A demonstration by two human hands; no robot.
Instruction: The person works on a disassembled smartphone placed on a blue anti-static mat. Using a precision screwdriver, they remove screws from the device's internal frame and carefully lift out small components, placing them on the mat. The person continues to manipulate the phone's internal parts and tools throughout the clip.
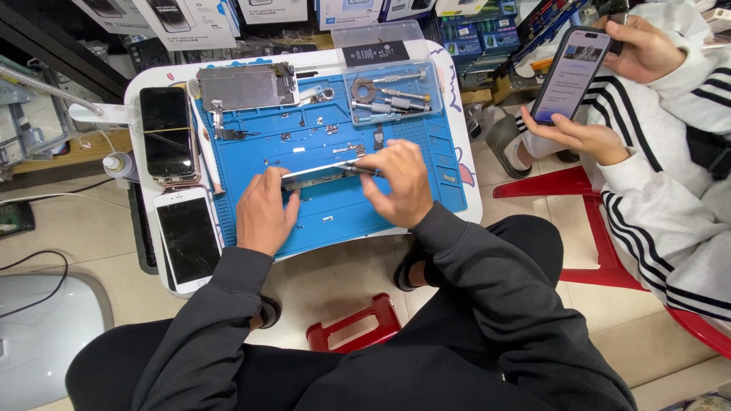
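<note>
My left hand (265, 209) and my right hand (397, 181) both grip a thin opened phone body (324, 175), held on edge over the blue work mat (335, 221). My left hand holds its left end and my right hand holds its right end. A detached metal-backed screen panel (247, 86) lies at the mat's far left. Small screws and parts are scattered on the mat.
Two phones lie left of the mat: a dark one (167, 133) and a white cracked one (187, 238). A clear tray of screwdrivers (392, 95) sits at the back. Another person on a red chair at right holds a phone (569, 74). A red stool (354, 327) stands below.
</note>
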